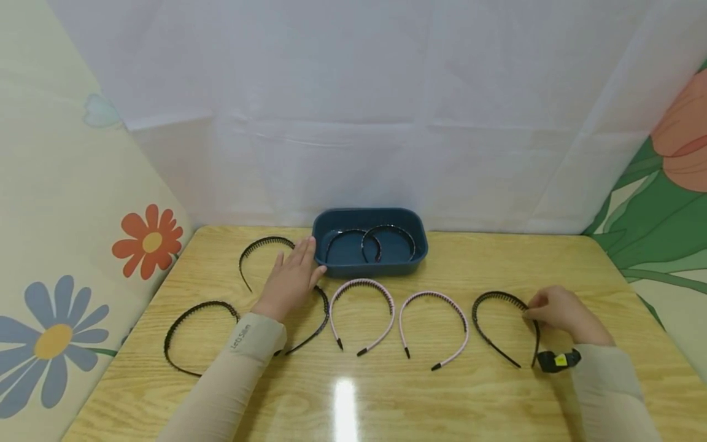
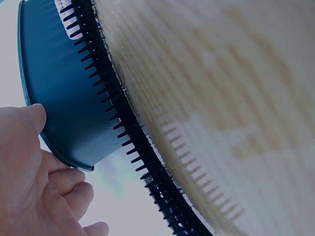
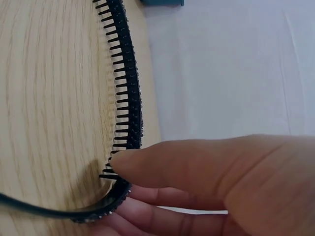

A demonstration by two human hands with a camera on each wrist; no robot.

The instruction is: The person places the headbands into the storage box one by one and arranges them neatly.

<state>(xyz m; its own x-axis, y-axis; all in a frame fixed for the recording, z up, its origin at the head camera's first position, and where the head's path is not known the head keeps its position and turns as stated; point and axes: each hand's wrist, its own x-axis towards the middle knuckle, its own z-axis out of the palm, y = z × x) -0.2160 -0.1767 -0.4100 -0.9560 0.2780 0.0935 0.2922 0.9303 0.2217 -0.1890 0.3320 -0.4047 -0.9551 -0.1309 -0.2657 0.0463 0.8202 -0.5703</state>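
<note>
Clock laid flat on the table (image 1: 442,405), 12 at the far edge, hub at the blue box (image 1: 375,271). Right hand (image 1: 563,313) at 4 o'clock: thumb and fingers pinch a toothed black band (image 3: 132,93) near 2 o'clock on its curve; its ends point to 5. Left hand (image 1: 289,279) between 8 and 9, at the box's near corner: fingers nearly straight, close together, thumb apart and touching the box; how hard they press, cannot tell. Inside the box, two dark bands (image 1: 389,226) overlap. First pink band (image 1: 361,282) at 6, second pink band (image 1: 436,293) at 5, both on the table. Far-left band (image 1: 267,239) at 9, partly behind the left hand; near-left band (image 1: 207,303) at 8, partly covered by the left sleeve (image 1: 232,374); half-hidden band (image 1: 318,332) between 7 and 8, running behind the left wrist in the head view
</note>
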